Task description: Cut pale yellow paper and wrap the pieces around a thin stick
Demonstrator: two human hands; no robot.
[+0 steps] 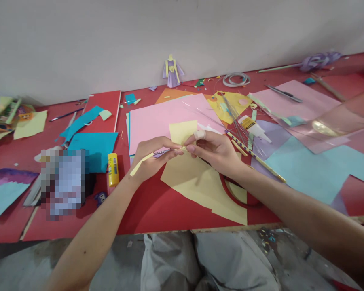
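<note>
My left hand (154, 151) and my right hand (216, 149) meet fingertip to fingertip above the middle of the table, both closed in a pinch. Between them is a small folded piece of paper; a pale yellow strip (141, 163) and a thin purple part (164, 152) of it stick out over my left hand. Tape is wrapped round a finger of my right hand. Just behind the fingertips shows a pale yellow paper piece (183, 128); whether it is held cannot be made out. Beneath the hands lies a larger yellow sheet (197, 184). Red-handled scissors (227, 190) are partly hidden by my right forearm.
A pink sheet (166, 115) lies behind my hands, and a paper doll (171, 72) leans on the wall. At left are a yellow glue stick (113, 169) and teal paper (94, 147). At right are a white glue bottle (255, 127), a cutter (283, 93) and light blue paper (318, 165).
</note>
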